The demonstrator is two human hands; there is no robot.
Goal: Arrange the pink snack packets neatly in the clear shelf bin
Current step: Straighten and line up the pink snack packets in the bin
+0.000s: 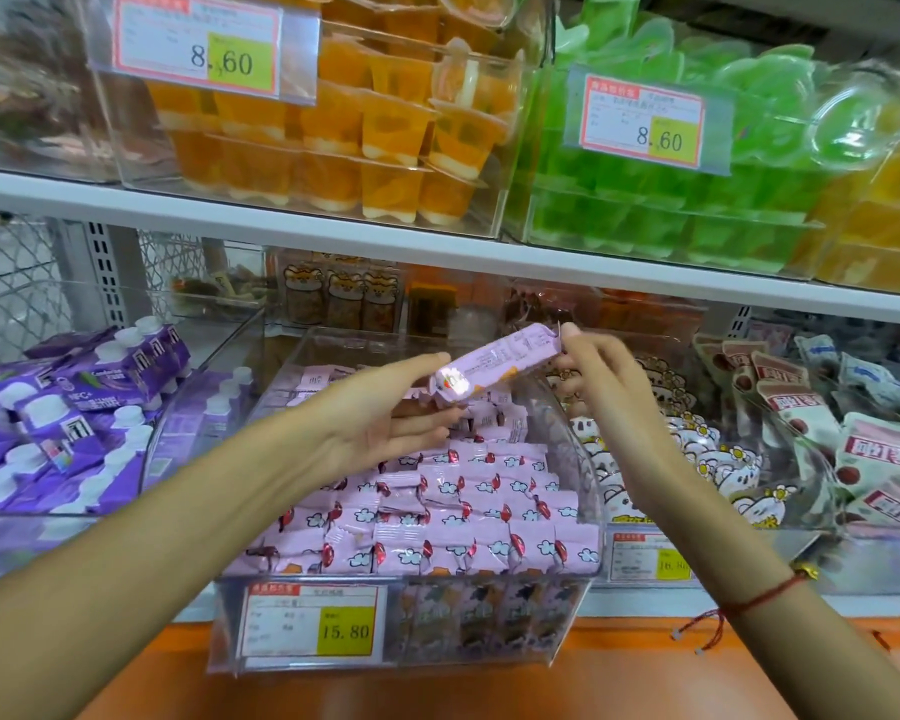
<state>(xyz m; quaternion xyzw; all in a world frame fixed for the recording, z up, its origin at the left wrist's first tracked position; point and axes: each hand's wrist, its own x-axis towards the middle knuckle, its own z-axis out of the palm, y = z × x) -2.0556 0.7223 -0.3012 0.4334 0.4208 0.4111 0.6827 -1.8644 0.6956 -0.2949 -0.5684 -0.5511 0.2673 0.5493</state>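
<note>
Fingers [572,363] of the right hand [601,379] pinch the far end of one pink snack packet [494,363], thumb on top, curled round its crimped edge. The left hand [380,413] lies palm up under the packet's near end, its fingers nearly straight, with the thumb tip touching the wrapper; it supports more than it grips. Between the two hands the packet hangs tilted above the far half of the clear shelf bin [591,444], touching nothing else.

Below it, the pink packets in the bin [468,506] already lie mostly in tidy overlapping rows across the near and middle part, printed faces up. Farther back, under the left hand, a few lie looser and at odd angles, so that corner looks unfinished. By my reckoning the job is well along: the held packet has yet to be laid into a row, and the far stragglers want straightening. A price label [313,626] hangs on the bin's near wall.
</note>
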